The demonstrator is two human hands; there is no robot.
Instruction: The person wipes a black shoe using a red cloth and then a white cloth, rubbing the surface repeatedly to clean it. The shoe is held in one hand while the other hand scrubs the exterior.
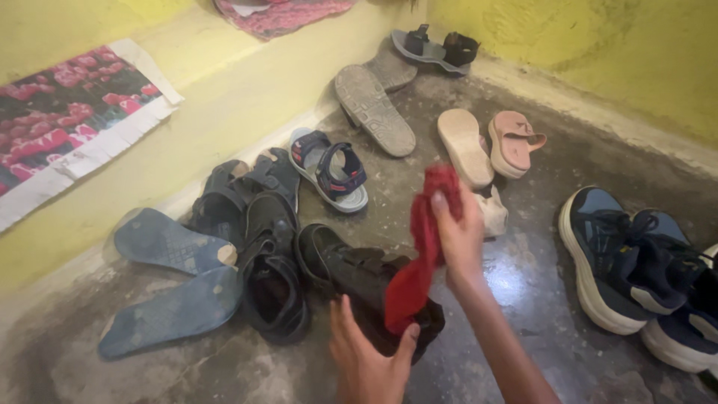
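Nearest, the left hand (366, 359) has its fingers wrapped on a black sandal (359, 280) lying on the floor (523, 299). Just above, the right hand (458, 236) pinches a red cloth (419, 254) draping over that sandal. Beyond the fingers, pink slippers (490, 146).

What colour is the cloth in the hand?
Red. The cloth hangs from the right hand, clearest in the head view.

- The red cloth (419, 254) looks soft and matt.
- The black sandal (351, 280) looks like dull, smooth fake leather.
- The floor (523, 299) is hard grey stone, shiny and wet-looking in spots.
- The blue sneakers (628, 262) are knit cloth with smooth white soles.
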